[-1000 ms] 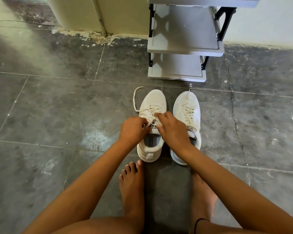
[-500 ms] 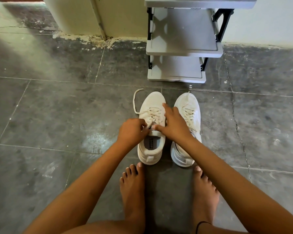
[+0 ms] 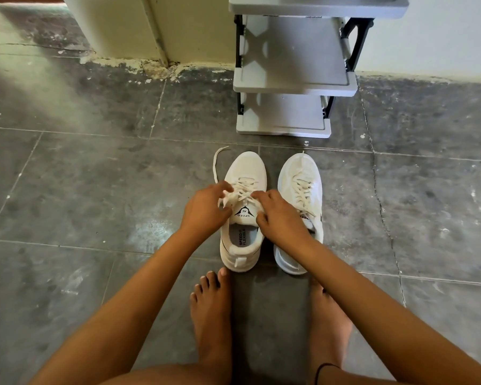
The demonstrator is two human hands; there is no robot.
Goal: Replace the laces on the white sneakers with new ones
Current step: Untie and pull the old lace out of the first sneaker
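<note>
Two white sneakers stand side by side on the grey tiled floor [image 3: 95,176], toes toward a grey shoe rack [image 3: 292,79]. Left sneaker [image 3: 243,170]: both hands at its lace [image 3: 243,191]. Left hand [image 3: 206,209] pinches the lace on the left side; right hand [image 3: 278,218], fingers curled, grips it on the right. Loose lace end [image 3: 215,165] trails on the floor. Right sneaker [image 3: 300,173] is laced, untouched.

Dark grey tiled floor [image 3: 67,190], scuffed; grey shelf rack [image 3: 292,79] top centre against pale walls [image 3: 428,31], flaking plaster at base
</note>
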